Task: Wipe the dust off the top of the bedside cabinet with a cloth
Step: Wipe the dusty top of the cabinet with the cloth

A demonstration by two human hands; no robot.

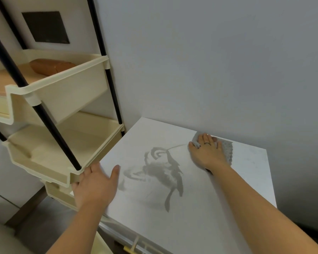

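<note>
Right hand [208, 151] is flat on the grey cloth [227, 150], palm down and fingers spread, pressing it onto the top of the bedside cabinet [200, 213] at the far edge, just beside the wall [209, 61]. That's a flat press, not a clenched grip, and most of the cloth is hidden under the palm; only its textured right side and a corner by the fingertips show. There's a ring on one finger.

Left hand [95, 186] is released, open and relaxed, at the cabinet's left edge, holding nothing; whether it touches the top I can't tell.

Mid-surface, darker grey streaks [163, 173] swirl across the white top, with a thin line running up toward the cloth. Damp or dust, hard to say.

To the left stands a cream shelf rack [66, 92] on black poles. The upper tray holds a brown pouch-like item [50, 67], partly hidden behind the tray wall, and a sliver of something green cut off at the frame edge. The tray below looks bare. The cabinet's front is cut off at the bottom, and a small yellow piece [128, 250] there is unreadable.
</note>
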